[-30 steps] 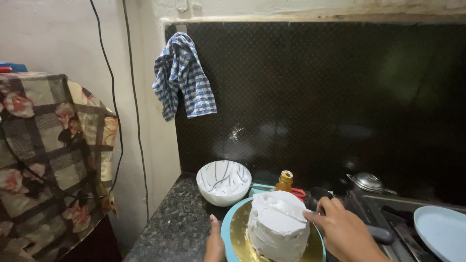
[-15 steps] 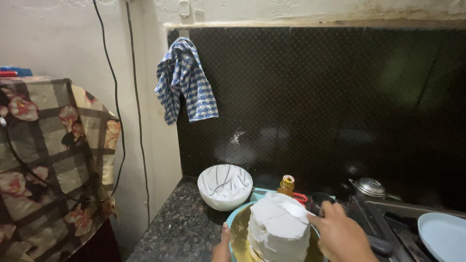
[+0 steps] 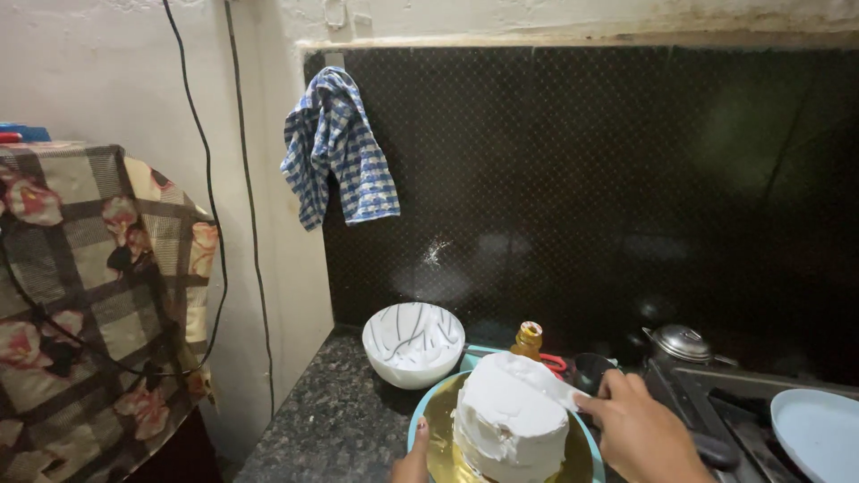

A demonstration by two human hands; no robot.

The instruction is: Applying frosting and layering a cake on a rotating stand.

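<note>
A round cake covered in white cream stands on a gold board on a blue plate at the bottom of the head view. My right hand grips a cream-smeared spatula laid across the cake's top right edge. Only the fingers of my left hand show, touching the plate's left rim. A white bowl smeared with cream sits just behind the plate on the dark granite counter.
A small amber bottle stands behind the cake. A steel lidded pot and a gas stove are at right, with a pale blue plate on it. A checked cloth hangs on the dark tiled wall. A floral-covered object stands at left.
The view has tilted upward, so cake and hands sit lower in frame. My right hand keeps the spatula on the cake's top right. My left hand stays at the plate's rim.
</note>
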